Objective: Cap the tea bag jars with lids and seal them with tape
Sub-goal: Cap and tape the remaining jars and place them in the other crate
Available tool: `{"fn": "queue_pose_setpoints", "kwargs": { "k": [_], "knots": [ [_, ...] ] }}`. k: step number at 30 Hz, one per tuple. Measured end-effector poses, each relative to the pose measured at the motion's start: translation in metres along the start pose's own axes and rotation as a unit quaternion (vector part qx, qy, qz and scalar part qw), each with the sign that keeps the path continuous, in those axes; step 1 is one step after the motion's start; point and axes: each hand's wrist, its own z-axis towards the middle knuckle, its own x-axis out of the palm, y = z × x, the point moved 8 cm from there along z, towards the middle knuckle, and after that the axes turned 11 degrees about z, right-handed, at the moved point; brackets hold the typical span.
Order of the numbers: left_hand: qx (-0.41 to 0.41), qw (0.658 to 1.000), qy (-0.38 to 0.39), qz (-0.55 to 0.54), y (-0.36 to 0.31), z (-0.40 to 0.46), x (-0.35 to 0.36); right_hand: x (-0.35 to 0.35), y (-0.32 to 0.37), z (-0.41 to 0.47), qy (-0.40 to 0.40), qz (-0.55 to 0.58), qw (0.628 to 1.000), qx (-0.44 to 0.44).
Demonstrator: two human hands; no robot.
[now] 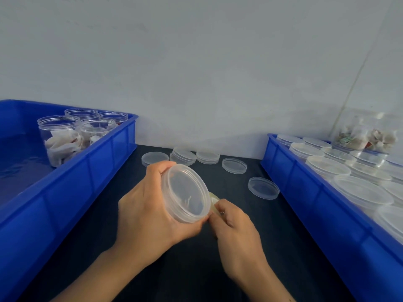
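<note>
our left hand [148,205] grips a capped jar [185,194] tipped on its side above the dark table [174,275], fingers and thumb curled round its body, lid [187,192] facing up at us. our right hand [235,229] sits just beside it, fingertips pinched together on a yellowish tape [212,202] that meets the jar's lower right rim; we cannot tell whether the tape has stuck to the seam yet, or how much roll lies behind the fingers. we judge that we are at the sealing step, and the risks are plain: if the tape goes on skewed it could miss the joint between lid and jar, or wrinkle and fold onto itself; if our left hand slackens while we pull, the jar could turn in the palm or slip onto the table; if the lid is not fully seated, we would tape it crooked. the smooth clear plastic probably gives little grip. farther out, loose lids [263,188] lie on the table between the two crates, some stacked, near enough that a swinging jar could knock them. the left crate [104,171] holds open jars [58,138] with tea bags, not yet capped. the right crate [305,199] holds many capped jars [327,166], and a bag of tea bags [368,134] stands behind it against the wall. nothing lies between our hands and the jar.
</note>
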Motion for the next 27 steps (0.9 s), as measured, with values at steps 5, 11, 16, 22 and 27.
{"fn": "queue_pose_setpoints", "kwargs": {
  "k": [5, 11, 16, 22, 27],
  "knots": [
    [0.021, 1.000, -0.002, 0.017, -0.005, 0.001, 0.000, -0.003, 0.002, 0.003, -0.010, -0.025, 0.999, -0.017],
    [0.059, 0.997, -0.010, 0.040, -0.012, 0.001, -0.002, -0.007, 0.004, 0.004, -0.025, -0.026, 0.999, -0.031],
    [0.082, 0.995, -0.027, 0.041, -0.017, 0.000, -0.004, -0.009, 0.002, 0.005, -0.031, -0.024, 0.999, -0.019],
    [0.088, 0.994, -0.031, 0.055, -0.016, -0.002, -0.002, -0.007, -0.002, 0.008, -0.032, -0.041, 0.999, -0.013],
    [0.090, 0.994, -0.030, 0.055, -0.017, -0.002, 0.000, -0.008, -0.008, 0.011, -0.040, -0.062, 0.997, -0.003]
  ]
}}
